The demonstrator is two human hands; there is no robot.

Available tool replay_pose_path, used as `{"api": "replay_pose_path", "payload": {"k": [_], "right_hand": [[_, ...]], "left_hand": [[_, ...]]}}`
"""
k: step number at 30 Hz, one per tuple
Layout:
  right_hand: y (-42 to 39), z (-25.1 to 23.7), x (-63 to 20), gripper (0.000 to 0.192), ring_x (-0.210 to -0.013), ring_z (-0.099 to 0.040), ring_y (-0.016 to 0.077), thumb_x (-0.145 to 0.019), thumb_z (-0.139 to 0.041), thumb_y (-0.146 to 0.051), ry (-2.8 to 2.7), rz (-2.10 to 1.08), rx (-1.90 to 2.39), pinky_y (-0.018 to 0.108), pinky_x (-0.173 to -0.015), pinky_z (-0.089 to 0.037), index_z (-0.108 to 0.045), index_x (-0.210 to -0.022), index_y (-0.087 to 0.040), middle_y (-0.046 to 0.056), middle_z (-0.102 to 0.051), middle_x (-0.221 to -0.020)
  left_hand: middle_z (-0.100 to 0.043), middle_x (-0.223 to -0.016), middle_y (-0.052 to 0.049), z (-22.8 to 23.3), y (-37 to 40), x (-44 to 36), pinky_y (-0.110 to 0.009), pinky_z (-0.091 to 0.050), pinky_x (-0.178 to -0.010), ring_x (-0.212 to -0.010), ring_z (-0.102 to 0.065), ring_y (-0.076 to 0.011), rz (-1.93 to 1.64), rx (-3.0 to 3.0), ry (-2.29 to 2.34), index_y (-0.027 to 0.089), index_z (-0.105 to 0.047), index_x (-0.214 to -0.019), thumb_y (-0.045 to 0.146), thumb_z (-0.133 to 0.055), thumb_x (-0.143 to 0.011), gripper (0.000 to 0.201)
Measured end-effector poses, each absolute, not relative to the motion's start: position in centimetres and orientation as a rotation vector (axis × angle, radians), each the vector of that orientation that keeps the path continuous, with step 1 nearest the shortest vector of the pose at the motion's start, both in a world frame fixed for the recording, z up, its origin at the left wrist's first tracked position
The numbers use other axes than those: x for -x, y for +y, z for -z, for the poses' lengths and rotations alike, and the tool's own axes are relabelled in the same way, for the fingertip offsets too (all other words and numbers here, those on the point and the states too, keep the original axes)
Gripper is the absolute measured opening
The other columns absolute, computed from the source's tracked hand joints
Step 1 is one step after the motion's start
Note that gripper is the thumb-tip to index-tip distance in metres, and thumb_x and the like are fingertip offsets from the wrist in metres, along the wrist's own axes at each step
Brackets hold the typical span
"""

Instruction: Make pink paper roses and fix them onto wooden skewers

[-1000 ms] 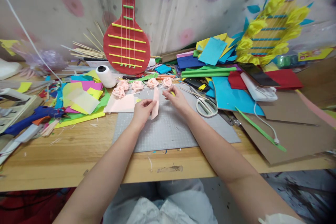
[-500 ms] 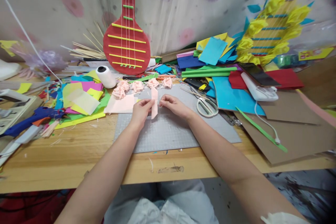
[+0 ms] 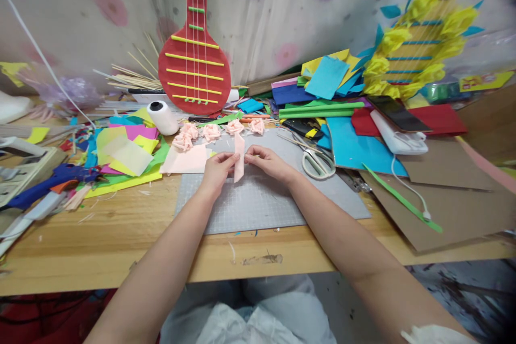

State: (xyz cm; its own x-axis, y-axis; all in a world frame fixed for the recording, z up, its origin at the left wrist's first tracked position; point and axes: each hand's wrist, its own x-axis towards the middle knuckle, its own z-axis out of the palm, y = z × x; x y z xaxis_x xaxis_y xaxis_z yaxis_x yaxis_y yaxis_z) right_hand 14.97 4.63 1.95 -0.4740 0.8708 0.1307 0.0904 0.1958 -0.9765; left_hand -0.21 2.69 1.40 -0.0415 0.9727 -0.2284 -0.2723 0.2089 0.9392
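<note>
Both hands held the pink strip [image 3: 239, 157] upright above the grey mat [image 3: 262, 199]. The left hand [image 3: 216, 170] stayed pinching its edge, and the right hand [image 3: 269, 162] had closed its fingers on the other edge, hardly moved since half a second before.

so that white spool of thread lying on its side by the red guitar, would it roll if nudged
Probably. The white spool of thread lies on its side on the wooden table, so its round body could roll. It tapers, so it would likely curve rather than run straight. The loose coloured paper sheets beside it might stop it soon.
</note>
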Motion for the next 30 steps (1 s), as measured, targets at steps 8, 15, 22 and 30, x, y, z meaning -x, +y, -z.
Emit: {"api": "replay_pose_path", "payload": {"k": [8, 15, 22, 30], "right_hand": [[4.91, -1.45, -14.75, 0.027, -0.061, -0.040, 0.0096, -0.072, -0.053, -0.044, -1.766, -1.249, 1.005, 0.024, -0.062, -0.032, -0.047, -0.064, -0.018, -0.004, -0.045, -0.062], [4.82, -1.49, -14.50, 0.026, -0.060, -0.038, 0.0095, -0.071, -0.054, -0.042, -1.776, -1.166, 1.087, 0.023, -0.060, -0.030, -0.046, -0.062, -0.019, -0.005, -0.043, -0.059], [4.93, -1.17, -14.39, 0.027, -0.059, -0.037, 0.0093, -0.073, -0.051, -0.043, -1.812, -1.087, 1.147, 0.024, -0.060, -0.030, -0.044, -0.063, -0.019, -0.004, -0.043, -0.060], [4.93, -0.96, -14.21, 0.031, -0.060, -0.037, 0.0093, -0.074, -0.048, -0.047, -1.859, -1.001, 1.225, 0.023, -0.058, -0.029, -0.043, -0.063, -0.018, -0.004, -0.042, -0.060]], "left_hand": [[-0.060, -0.061, -0.001, -1.50, 2.66, 0.18, -0.023, -0.044, -0.052, -0.054, -0.055, -0.0103, -1.230, -0.809, 1.156, 0.012, -0.062, -0.067, 0.038, -0.077, -0.044, 0.037], [-0.059, -0.059, 0.000, -1.47, 2.65, 0.15, -0.023, -0.044, -0.052, -0.054, -0.054, -0.0099, -1.226, -0.806, 1.159, 0.012, -0.062, -0.066, 0.037, -0.076, -0.045, 0.036], [-0.059, -0.059, 0.000, -1.58, 2.57, 0.07, -0.023, -0.044, -0.051, -0.052, -0.053, -0.0100, -1.225, -0.802, 1.167, 0.012, -0.062, -0.065, 0.037, -0.077, -0.044, 0.036], [-0.061, -0.063, -0.001, -1.33, 2.67, 0.22, -0.023, -0.045, -0.053, -0.056, -0.055, -0.0102, -1.224, -0.824, 1.142, 0.012, -0.064, -0.068, 0.036, -0.076, -0.046, 0.035]]}}
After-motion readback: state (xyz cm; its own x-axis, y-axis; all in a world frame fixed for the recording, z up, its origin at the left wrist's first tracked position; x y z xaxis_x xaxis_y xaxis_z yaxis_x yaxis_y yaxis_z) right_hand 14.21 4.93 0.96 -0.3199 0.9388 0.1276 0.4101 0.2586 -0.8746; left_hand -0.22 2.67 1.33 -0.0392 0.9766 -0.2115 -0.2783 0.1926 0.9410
